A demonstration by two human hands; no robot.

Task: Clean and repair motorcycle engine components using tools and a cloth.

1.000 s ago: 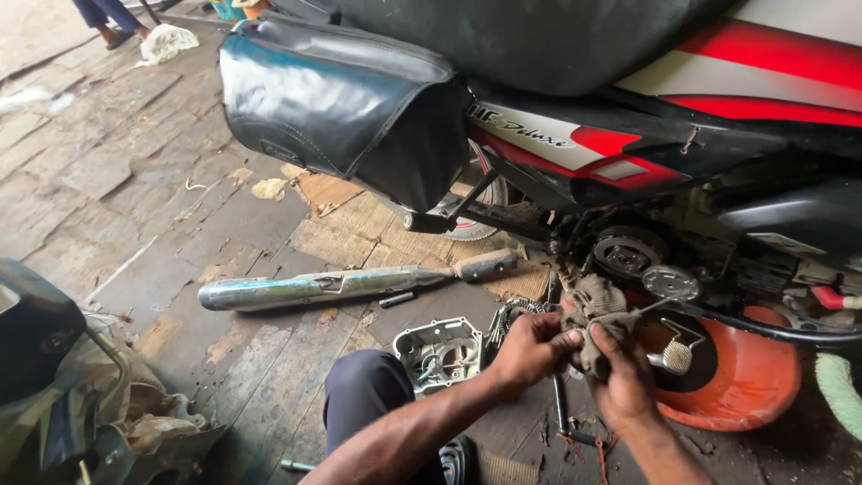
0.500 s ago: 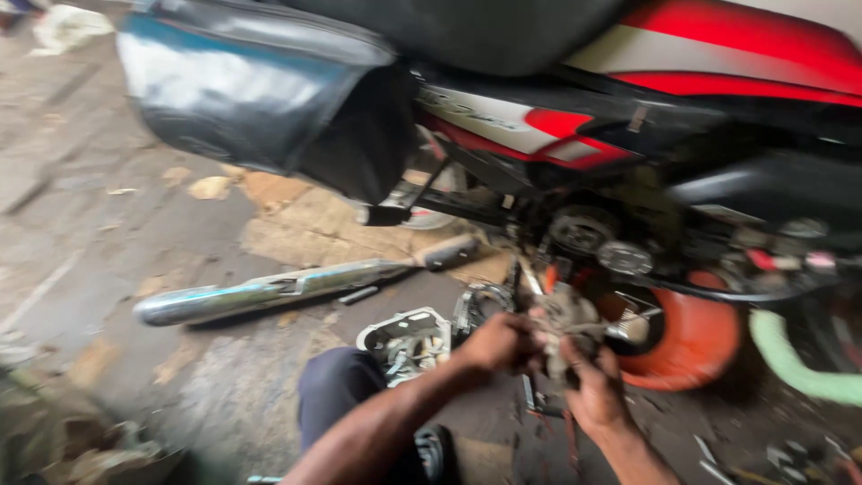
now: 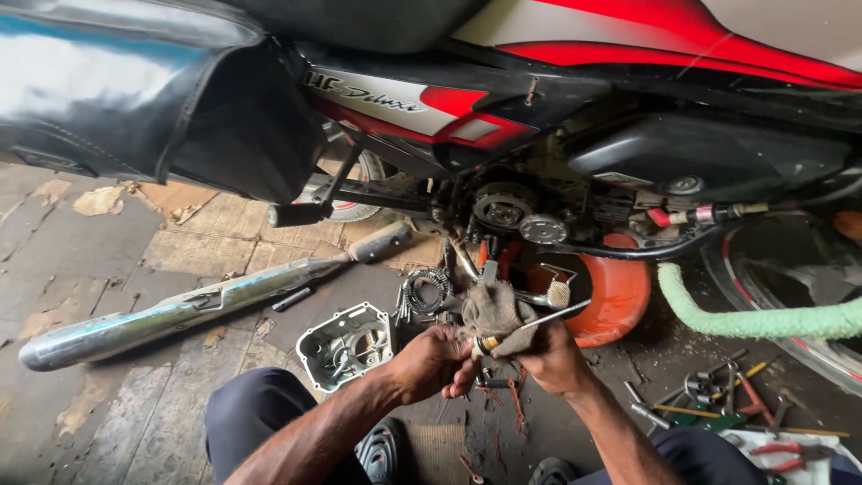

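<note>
My left hand (image 3: 431, 361) and my right hand (image 3: 549, 357) meet low in the middle, under the open engine side of a red and black motorcycle (image 3: 503, 108). Both grip a dirty grey rag (image 3: 492, 313) wrapped around a slim metal tool (image 3: 546, 318) with a yellowish collar near my fingers. The tool's shaft points up and to the right toward an orange basin (image 3: 620, 296). The exposed round engine parts (image 3: 503, 208) sit just above my hands.
A chrome exhaust pipe (image 3: 189, 307) lies on the floor at left. A removed engine cover (image 3: 346, 346) rests by my left knee, a clutch ring (image 3: 429, 289) beside it. A green hose (image 3: 754, 316) runs right. Loose hand tools (image 3: 718, 395) lie at lower right.
The view swung left and closer to the engine. My hands stay together on the rag and tool, now lower and nearer me.
</note>
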